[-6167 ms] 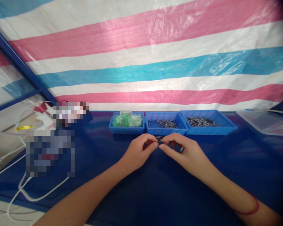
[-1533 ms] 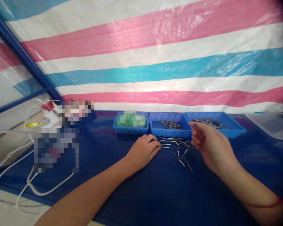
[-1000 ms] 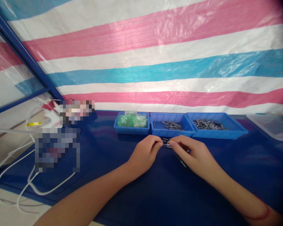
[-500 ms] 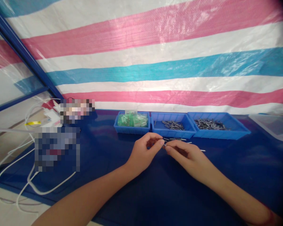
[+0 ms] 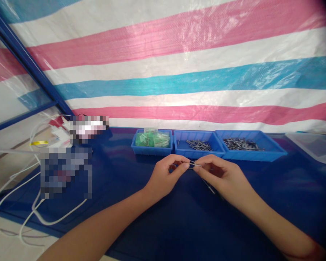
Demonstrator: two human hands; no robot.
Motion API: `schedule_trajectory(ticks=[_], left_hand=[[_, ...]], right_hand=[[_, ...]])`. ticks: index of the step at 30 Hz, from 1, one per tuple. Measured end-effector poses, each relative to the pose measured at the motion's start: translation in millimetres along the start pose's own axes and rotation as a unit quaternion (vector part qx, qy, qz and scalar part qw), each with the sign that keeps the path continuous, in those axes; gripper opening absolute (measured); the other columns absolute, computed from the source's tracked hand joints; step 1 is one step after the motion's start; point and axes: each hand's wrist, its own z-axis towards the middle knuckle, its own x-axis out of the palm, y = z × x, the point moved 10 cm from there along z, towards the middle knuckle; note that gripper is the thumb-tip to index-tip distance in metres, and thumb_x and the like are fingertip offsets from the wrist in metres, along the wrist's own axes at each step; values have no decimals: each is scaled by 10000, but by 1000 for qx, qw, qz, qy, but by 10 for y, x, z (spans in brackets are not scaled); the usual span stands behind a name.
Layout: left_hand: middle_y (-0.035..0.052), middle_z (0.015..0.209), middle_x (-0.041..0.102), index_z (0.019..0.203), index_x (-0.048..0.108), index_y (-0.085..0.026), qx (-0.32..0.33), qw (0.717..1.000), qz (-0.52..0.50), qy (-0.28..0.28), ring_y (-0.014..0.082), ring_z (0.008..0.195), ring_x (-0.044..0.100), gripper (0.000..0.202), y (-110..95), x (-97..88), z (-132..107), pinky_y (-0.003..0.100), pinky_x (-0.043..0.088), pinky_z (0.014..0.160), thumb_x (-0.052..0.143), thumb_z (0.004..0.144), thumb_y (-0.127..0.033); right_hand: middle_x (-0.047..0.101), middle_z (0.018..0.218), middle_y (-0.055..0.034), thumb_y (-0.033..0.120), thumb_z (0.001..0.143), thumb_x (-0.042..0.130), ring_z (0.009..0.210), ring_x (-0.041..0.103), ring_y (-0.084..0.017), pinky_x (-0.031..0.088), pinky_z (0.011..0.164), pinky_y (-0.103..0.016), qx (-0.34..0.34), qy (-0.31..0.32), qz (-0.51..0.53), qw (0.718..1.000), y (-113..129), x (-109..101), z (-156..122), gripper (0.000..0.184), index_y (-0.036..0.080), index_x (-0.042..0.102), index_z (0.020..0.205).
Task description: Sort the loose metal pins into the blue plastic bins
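Note:
Over the blue table [image 5: 163, 224], my left hand [image 5: 167, 174] and my right hand [image 5: 225, 175] face each other with a small gap between their fingertips. Thin silvery metal rods [image 5: 192, 164] span that gap, pinched by thumb and fingers on both sides. How many there are, and the shape of their ends, is hidden by the fingers. Another thin rod [image 5: 210, 187] shows slanting out below my right hand; whether it is held or lies on the table, I cannot tell.
Behind the hands stand three blue bins in a row: one with green packets [image 5: 152, 139], one with loose thin rods [image 5: 199, 145], one with darker short metal pieces [image 5: 241, 144]. White cables [image 5: 35, 206] run at left. A clear plastic lid or box [image 5: 312, 146] sits far right.
My right hand has moved slightly right, widening the gap, so more of the rods shows between the fingertips. A slanting rod now appears below it; the rods behind the hands no longer show.

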Motion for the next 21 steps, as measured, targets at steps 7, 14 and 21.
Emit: schedule_trajectory(ticks=[7, 14, 21], left_hand=[[56, 966, 661, 981, 639, -165, 8, 999, 42, 18, 165, 874, 609, 223, 23, 40, 20, 252, 474, 750, 527, 892, -337], [74, 965, 636, 962, 606, -151, 106, 979, 157, 68, 168, 925, 581, 258, -213, 158, -16, 279, 442, 854, 405, 953, -313], [67, 1169, 597, 1152, 601, -227, 115, 911, 387, 86, 232, 1025, 521, 283, -110, 187, -32, 365, 399, 844, 474, 924, -333]], right_hand=[[631, 766, -39, 332, 828, 601, 584, 531, -140, 427, 510, -278, -97, -14, -83, 992, 251, -74, -33, 130, 215, 656, 842], [593, 725, -36, 252, 883, 524, 677, 557, -162, 427, 619, -299, -183, -10, -181, 966, 470, -55, -102, 202, 212, 559, 688], [592, 730, -46, 382, 885, 502, 630, 512, -192, 374, 614, -342, -99, -233, -295, 921, 198, -939, 59, 213, 220, 595, 784]])
